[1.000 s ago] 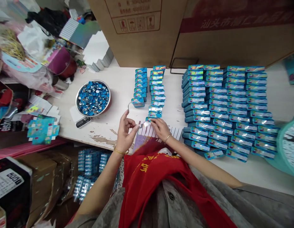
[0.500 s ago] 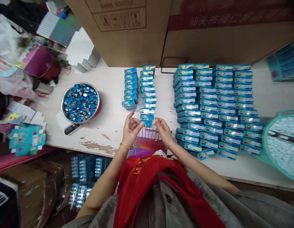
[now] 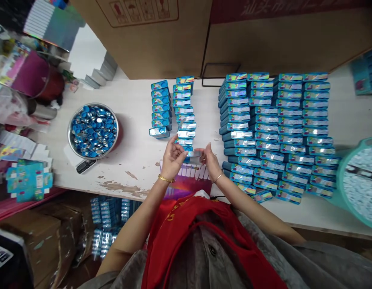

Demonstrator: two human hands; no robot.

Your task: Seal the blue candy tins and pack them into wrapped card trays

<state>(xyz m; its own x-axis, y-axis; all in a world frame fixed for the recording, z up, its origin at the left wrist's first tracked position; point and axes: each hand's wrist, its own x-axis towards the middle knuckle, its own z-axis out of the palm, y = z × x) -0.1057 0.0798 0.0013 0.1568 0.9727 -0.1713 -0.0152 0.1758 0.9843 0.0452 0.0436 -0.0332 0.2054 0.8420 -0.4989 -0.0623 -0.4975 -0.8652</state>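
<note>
A small shiny label [image 3: 194, 153] stretches between my two hands over the near end of a column of small blue boxes [image 3: 186, 134]. My left hand [image 3: 173, 159] is closed at its left end, thumb and fingertip together. At its right end, the fingers of my right hand [image 3: 210, 163] pinch it. Beneath my hands lies a shiny purple-red sticker sheet [image 3: 188, 180] with a row of white strips. Left of that column stands a shorter column of blue boxes [image 3: 160, 107] with round blue spots on top.
A steel bowl [image 3: 116, 138] of blue-and-silver caps sits at the left, beside a dark-handled object [image 3: 86, 166]. Several columns of blue boxes [image 3: 267, 136] stand at the right, near a turquoise basin [image 3: 342, 180] of pale pieces. Large cartons [image 3: 161, 52] line the back.
A shiny label now shows between my hands. My right hand has moved slightly right and up, and the whole view has shifted a little.
</note>
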